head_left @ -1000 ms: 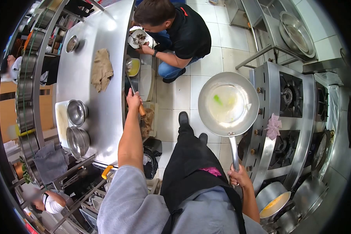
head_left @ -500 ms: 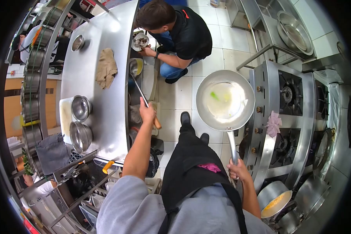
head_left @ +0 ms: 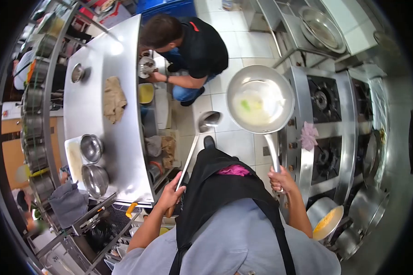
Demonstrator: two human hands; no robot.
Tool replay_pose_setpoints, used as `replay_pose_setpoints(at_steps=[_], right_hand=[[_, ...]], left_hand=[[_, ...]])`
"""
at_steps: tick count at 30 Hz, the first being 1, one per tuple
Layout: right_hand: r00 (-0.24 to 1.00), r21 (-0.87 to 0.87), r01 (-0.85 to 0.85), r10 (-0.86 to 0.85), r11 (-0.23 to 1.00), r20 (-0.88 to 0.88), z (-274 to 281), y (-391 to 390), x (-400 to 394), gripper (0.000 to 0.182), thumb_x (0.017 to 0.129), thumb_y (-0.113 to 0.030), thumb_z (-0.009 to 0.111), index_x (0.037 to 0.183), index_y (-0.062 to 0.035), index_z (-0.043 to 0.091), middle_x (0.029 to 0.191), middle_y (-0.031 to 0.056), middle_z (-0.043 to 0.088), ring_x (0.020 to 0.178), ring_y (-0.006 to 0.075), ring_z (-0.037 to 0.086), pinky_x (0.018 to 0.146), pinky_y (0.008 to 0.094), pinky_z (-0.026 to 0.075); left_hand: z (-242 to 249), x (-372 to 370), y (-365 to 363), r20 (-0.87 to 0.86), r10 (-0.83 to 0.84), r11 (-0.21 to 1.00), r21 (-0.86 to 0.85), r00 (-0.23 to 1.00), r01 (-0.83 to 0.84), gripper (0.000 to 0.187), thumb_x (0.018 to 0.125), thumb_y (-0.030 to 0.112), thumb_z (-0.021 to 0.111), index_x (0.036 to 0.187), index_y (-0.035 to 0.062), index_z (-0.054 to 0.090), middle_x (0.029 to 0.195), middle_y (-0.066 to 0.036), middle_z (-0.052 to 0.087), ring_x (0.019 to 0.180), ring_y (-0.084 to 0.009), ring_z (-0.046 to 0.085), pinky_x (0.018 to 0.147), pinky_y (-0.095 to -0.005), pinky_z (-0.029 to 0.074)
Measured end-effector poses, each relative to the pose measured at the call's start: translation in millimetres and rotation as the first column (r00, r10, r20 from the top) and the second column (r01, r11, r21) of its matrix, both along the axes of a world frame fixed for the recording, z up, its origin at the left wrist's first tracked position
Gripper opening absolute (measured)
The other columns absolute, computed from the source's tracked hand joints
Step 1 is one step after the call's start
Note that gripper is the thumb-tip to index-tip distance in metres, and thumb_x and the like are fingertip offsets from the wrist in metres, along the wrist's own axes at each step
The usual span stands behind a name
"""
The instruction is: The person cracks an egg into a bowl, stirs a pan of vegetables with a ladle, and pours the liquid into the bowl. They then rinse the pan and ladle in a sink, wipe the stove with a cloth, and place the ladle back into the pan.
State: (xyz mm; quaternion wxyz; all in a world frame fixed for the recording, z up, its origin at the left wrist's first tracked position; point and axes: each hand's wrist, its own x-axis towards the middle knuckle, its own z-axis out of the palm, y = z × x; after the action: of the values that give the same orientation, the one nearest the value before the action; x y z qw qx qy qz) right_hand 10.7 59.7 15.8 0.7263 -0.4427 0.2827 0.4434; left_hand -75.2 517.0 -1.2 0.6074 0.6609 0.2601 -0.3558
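My left hand (head_left: 170,193) is closed round the long handle of a steel ladle (head_left: 209,120), near its wooden grip end. The ladle's bowl is raised over the floor, to the left of the pan. In my right hand (head_left: 282,178) is the metal handle of a frying pan (head_left: 260,123), held up in front of the stove's edge. A thin layer of clear liquid with a few green and pale yellow bits lies in the pan. On a shelf under the counter sits a container with yellow content (head_left: 146,93).
A crouching person (head_left: 202,48) in black handles a bowl (head_left: 147,67) at the counter's lower shelf. The steel counter (head_left: 124,151) on the left bears metal bowls (head_left: 92,149) and a brown cloth (head_left: 114,99). Right is a gas stove (head_left: 298,110) with a pink cloth (head_left: 309,135) and pots.
My left hand has drawn the ladle back from the yellow container under the counter, toward my body, and its bowl now hangs near the pan. The pan remains in my right hand.
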Motion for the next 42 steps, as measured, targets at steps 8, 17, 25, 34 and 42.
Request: replay_pose_setpoints(at_steps=[8, 17, 25, 34, 42], right_hand=[[0.948, 0.024, 0.287, -0.288, 0.958, 0.133, 91, 15, 105, 0.019, 0.095, -0.010, 0.063, 0.091, -0.0138, 0.045, 0.060, -0.0073, 0.035, 0.041, 0.0011, 0.030, 0.033, 0.0188, 0.027], [0.881, 0.001, 0.393, -0.377, 0.919, 0.285, 131, -18, 287, 0.019, 0.095, -0.010, 0.062, 0.085, -0.0120, 0.047, 0.057, -0.0075, 0.034, 0.040, -0.0004, 0.030, 0.031, 0.0174, 0.028], [0.879, 0.147, 0.373, -0.399, 0.916, 0.260, 151, -91, 451, 0.019, 0.097, -0.010, 0.061, 0.085, -0.0123, 0.046, 0.057, -0.0077, 0.034, 0.041, 0.0005, 0.031, 0.031, 0.0178, 0.027], [0.855, 0.245, 0.446, -0.491, 0.861, 0.166, 122, -152, 633, 0.022, 0.100, -0.012, 0.056, 0.080, -0.0125, 0.045, 0.057, -0.0072, 0.036, 0.040, 0.0012, 0.033, 0.032, 0.0175, 0.028], [0.833, 0.174, 0.540, -0.553, 0.823, 0.031, 48, -184, 794, 0.025, 0.102, -0.018, 0.053, 0.080, -0.0148, 0.042, 0.057, -0.0069, 0.037, 0.043, 0.0029, 0.032, 0.036, 0.0186, 0.028]], left_hand=[[-2, 176, -13, 0.139, -0.395, 0.908, -0.095, 0.908, 0.409, 0.066, 0.097, 0.013, 0.062, 0.156, 0.0246, 0.033, 0.068, 0.003, 0.048, 0.051, -0.0069, 0.044, 0.046, -0.0257, 0.041], [-5, 392, -115, 0.276, -0.257, 0.915, -0.238, 0.926, 0.325, 0.067, 0.099, 0.010, 0.058, 0.157, 0.0190, 0.028, 0.068, 0.000, 0.052, 0.048, -0.0070, 0.047, 0.042, -0.0254, 0.040], [36, 564, -175, 0.316, -0.023, 0.941, -0.314, 0.949, 0.127, 0.066, 0.099, 0.009, 0.055, 0.157, 0.0162, 0.025, 0.067, 0.000, 0.051, 0.046, -0.0064, 0.047, 0.040, -0.0230, 0.041], [68, 805, -229, 0.593, -0.172, 0.985, 0.077, 0.786, 0.157, 0.060, 0.100, 0.016, 0.053, 0.155, 0.0114, 0.030, 0.065, -0.002, 0.050, 0.047, -0.0097, 0.047, 0.045, -0.0279, 0.043], [11, 1084, -354, 0.778, -0.481, 0.876, 0.409, 0.404, 0.256, 0.060, 0.092, 0.019, 0.060, 0.148, 0.0091, 0.042, 0.103, -0.027, 0.069, 0.082, -0.0367, 0.070, 0.078, -0.0426, 0.053]])
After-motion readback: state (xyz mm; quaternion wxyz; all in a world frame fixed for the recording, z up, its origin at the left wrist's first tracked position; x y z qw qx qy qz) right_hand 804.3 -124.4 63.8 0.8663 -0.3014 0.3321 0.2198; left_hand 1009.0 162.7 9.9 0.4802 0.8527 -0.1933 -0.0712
